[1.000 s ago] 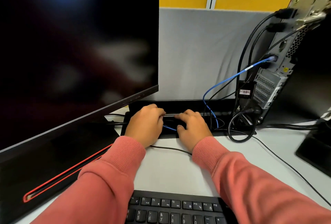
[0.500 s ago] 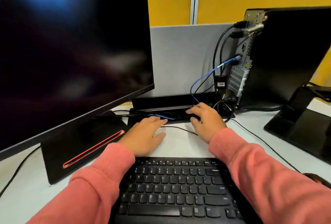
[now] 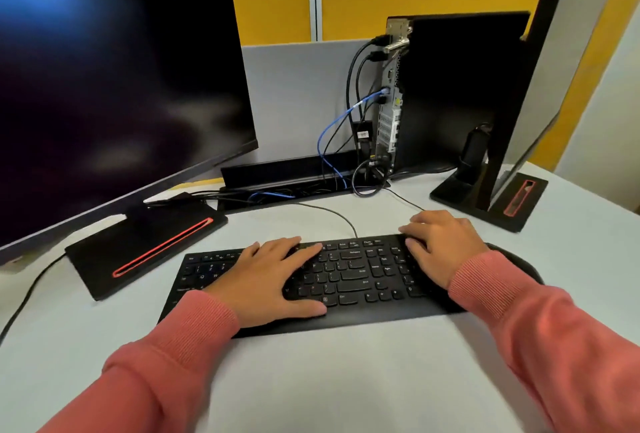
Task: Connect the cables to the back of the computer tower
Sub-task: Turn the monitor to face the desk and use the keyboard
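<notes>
The black computer tower (image 3: 460, 86) stands upright at the back right, its metal rear panel (image 3: 391, 103) facing left. Several black cables (image 3: 351, 86) and a blue cable (image 3: 332, 127) run from that panel down into a black cable tray (image 3: 287, 173) along the desk's back edge. My left hand (image 3: 273, 280) lies flat on the left half of a black keyboard (image 3: 349, 276), fingers spread. My right hand (image 3: 440, 242) rests on the keyboard's right end. Neither hand holds a cable.
A large dark monitor (image 3: 114, 86) on a black base with a red stripe (image 3: 152, 252) fills the left. A second monitor (image 3: 540, 69) on its stand (image 3: 485, 197) is at the right, seen edge-on. A thin keyboard cable (image 3: 332, 212) crosses the white desk (image 3: 329, 380).
Both hands have drawn back from the cable tray at the rear of the desk and come to rest on the keyboard. The view has pulled back and up.
</notes>
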